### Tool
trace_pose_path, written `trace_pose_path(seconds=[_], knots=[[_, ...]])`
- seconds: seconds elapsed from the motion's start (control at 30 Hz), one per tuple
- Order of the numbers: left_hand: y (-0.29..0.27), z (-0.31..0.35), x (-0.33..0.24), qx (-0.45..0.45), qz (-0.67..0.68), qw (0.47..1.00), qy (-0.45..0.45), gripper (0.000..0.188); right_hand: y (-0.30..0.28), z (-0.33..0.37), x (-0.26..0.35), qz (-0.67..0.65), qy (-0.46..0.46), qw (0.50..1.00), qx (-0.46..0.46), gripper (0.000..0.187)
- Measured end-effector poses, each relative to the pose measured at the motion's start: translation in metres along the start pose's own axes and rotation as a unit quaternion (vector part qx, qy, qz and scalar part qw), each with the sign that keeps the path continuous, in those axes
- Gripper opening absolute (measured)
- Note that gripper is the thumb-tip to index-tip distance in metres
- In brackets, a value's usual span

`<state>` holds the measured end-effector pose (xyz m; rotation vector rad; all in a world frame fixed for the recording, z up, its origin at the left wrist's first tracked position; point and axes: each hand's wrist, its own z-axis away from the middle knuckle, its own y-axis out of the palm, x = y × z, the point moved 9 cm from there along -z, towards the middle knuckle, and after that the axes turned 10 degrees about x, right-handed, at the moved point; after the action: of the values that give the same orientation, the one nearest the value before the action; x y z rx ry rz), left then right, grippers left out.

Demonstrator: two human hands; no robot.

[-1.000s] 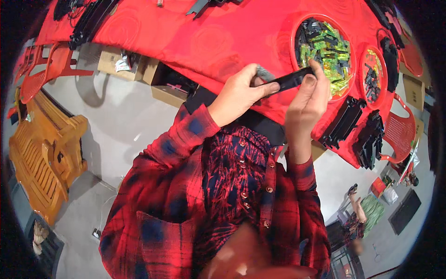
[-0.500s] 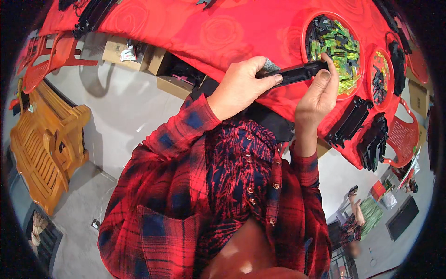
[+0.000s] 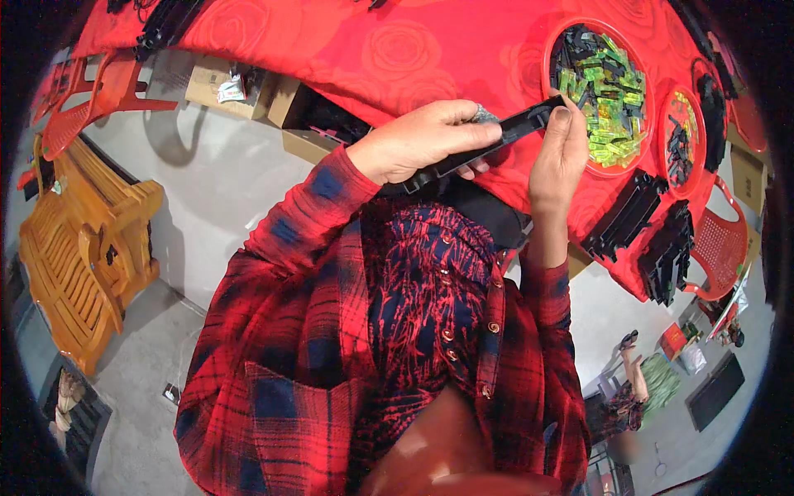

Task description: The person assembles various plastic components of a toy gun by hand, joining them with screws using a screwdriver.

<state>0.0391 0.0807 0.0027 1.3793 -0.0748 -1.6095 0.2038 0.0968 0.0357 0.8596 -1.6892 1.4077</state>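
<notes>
A long black plastic part (image 3: 523, 124) spans both hands above the front edge of a table spread with a red cloth (image 3: 405, 54). My left hand (image 3: 413, 140) is closed round its middle, thumb on top, and its near end sticks out below that palm. Something grey and speckled (image 3: 484, 114) shows by the left fingers; I cannot make out what it is. At the far right end, my right hand (image 3: 560, 161) pinches the part between thumb and fingers. Just beyond is a round red basket (image 3: 648, 124) heaped with yellow-green and black small pieces (image 3: 612, 95).
A smaller red basket (image 3: 700, 124) with small pieces stands farther right. Stacks of black parts (image 3: 626, 213) lie at the table's right edge. Cardboard boxes (image 3: 306, 147) sit under the table, a wooden bench (image 3: 83, 256) at left, red chairs at both sides. Another person (image 3: 628, 405) is at lower right.
The black part has slanted more steeply, and its near end now shows below my left palm. My left hand has shifted slightly left, and my right fingertips have bent closer round the end.
</notes>
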Motion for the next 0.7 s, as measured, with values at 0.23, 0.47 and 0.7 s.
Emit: trace_pose_path(seconds=[0.23,0.47,0.7], knots=[[-0.016,-0.001,0.007,-0.006,0.049,0.999,0.018,0.045,0.009,-0.003,-0.001,-0.010,0.043,0.998,0.033,0.035],[-0.009,0.000,-0.006,0.036,-0.043,0.998,0.024,0.042,0.007,-0.003,-0.012,-0.050,0.056,0.997,0.023,0.036],[-0.004,0.020,-0.033,-0.114,-0.517,0.840,0.120,0.046,0.017,-0.003,0.001,0.016,0.027,0.998,0.061,0.029]])
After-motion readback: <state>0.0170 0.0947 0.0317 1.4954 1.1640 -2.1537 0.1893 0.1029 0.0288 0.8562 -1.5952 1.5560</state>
